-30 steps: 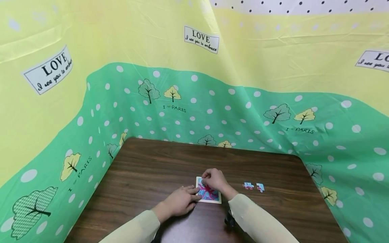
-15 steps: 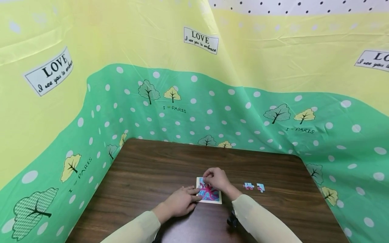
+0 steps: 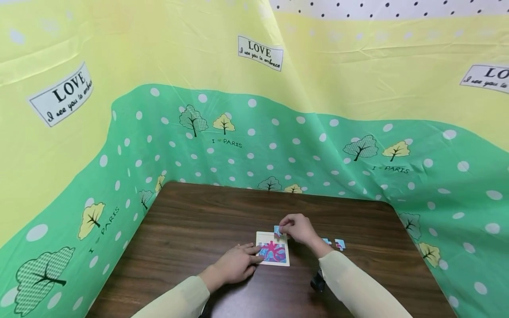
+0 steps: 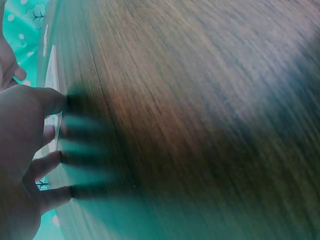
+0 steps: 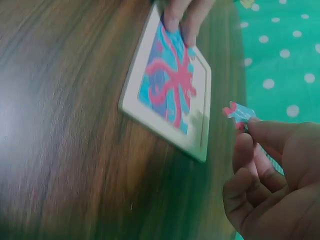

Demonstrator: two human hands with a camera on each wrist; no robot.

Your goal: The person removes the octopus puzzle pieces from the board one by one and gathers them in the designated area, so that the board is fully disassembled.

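Observation:
A small cream-framed puzzle board (image 3: 273, 264) lies on the table, its lower part filled with blue pieces bearing a pink octopus-like figure. A bare cream strip shows along its far side. With thumb and fingers my right hand (image 3: 299, 229) pinches a blue and pink jigsaw piece (image 3: 277, 230), held above the far right corner of the board. The right wrist view shows this piece (image 5: 243, 114) raised and apart from the board. My left hand (image 3: 233, 264) rests at the board's left edge, fingers stretched onto it. In the left wrist view the left hand (image 4: 22, 135) has its fingers extended.
Two loose jigsaw pieces lie to the right on the table: one in full view (image 3: 339, 244), the other partly covered by my right wrist (image 3: 326, 241). The brown wooden table (image 3: 207, 212) meets a green and yellow printed curtain (image 3: 234, 115) at its back and sides.
My right hand has lifted the jigsaw piece off the upper left of the board and carried it to the right, baring the cream strip. The left hand has stayed put.

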